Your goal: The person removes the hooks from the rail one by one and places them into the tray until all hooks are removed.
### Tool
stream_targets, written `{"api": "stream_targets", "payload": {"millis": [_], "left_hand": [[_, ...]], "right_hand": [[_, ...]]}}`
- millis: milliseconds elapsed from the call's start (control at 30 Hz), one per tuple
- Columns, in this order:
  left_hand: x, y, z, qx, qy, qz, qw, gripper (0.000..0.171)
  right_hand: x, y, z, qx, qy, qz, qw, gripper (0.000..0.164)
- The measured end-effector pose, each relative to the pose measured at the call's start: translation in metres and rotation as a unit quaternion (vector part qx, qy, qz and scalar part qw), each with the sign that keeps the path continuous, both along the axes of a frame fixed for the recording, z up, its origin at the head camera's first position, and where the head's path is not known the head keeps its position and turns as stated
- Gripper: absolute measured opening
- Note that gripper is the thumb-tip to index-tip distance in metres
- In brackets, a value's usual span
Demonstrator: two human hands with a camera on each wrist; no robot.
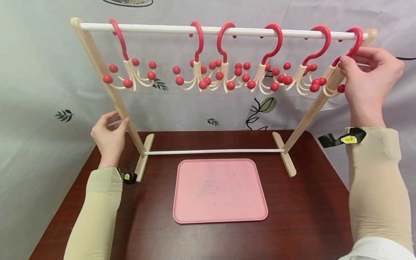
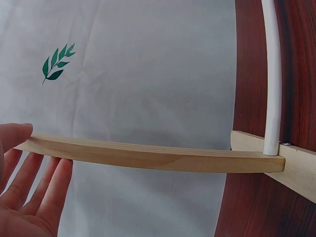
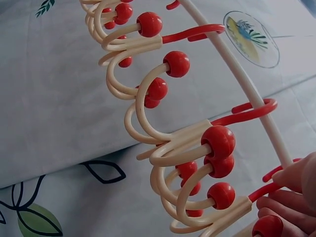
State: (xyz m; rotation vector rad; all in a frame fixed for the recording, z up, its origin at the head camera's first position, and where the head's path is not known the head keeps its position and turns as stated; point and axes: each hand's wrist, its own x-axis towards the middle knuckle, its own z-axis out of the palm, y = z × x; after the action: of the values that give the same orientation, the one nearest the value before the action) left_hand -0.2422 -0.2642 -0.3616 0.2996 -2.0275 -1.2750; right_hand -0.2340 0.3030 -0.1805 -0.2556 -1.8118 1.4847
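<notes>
A wooden rack with a white top rod [image 1: 162, 29] carries several cream hooked hangers with red hooks and red ball tips. My right hand [image 1: 370, 79] pinches the neck of the rightmost hanger's red hook [image 1: 359, 36], close to the right post; the hook loops over the rod. In the right wrist view the thumb and fingers meet on that hook [image 3: 264, 191], just below the rod. My left hand [image 1: 108, 139] holds the left wooden post [image 1: 104, 72] at its lower half. The left wrist view has the thumb on one side of the post [image 2: 163, 159] and the fingers on the other.
A pink tray [image 1: 221, 220] lies on the dark wood table [image 1: 208, 242] in front of the rack. A white lower rod [image 1: 211, 151] joins the two wooden feet. Behind hangs a pale cloth [image 1: 182, 112] with leaf prints. One hanger [image 1: 130, 72] hangs apart at the left.
</notes>
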Motion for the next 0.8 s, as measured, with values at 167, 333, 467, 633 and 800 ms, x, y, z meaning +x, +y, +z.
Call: {"api": "stream_targets", "payload": {"millis": [167, 333, 467, 633, 800], "left_hand": [[0.0002, 0.0005, 0.0002, -0.003, 0.003, 0.000, 1.0000, 0.038], [0.0003, 0.0008, 0.0004, 0.000, 0.004, 0.000, 1.0000, 0.037], [0.0006, 0.0009, 0.0011, -0.001, 0.003, 0.000, 1.0000, 0.038], [0.0013, 0.0011, 0.0013, -0.002, -0.001, -0.001, 1.0000, 0.038], [0.0021, 0.0013, 0.0015, 0.000, 0.000, -0.003, 1.0000, 0.038]], "right_hand": [[-0.0030, -0.0013, -0.0018, -0.003, 0.011, -0.007, 1.000, 0.025], [-0.0030, -0.0043, -0.0013, -0.016, 0.028, 0.001, 0.999, 0.024], [-0.0009, -0.0070, 0.0004, -0.028, 0.036, 0.009, 0.999, 0.023], [-0.0012, -0.0081, 0.0007, -0.026, 0.042, 0.007, 0.999, 0.022], [-0.0023, -0.0082, 0.0018, -0.038, 0.056, 0.012, 0.998, 0.021]]}}
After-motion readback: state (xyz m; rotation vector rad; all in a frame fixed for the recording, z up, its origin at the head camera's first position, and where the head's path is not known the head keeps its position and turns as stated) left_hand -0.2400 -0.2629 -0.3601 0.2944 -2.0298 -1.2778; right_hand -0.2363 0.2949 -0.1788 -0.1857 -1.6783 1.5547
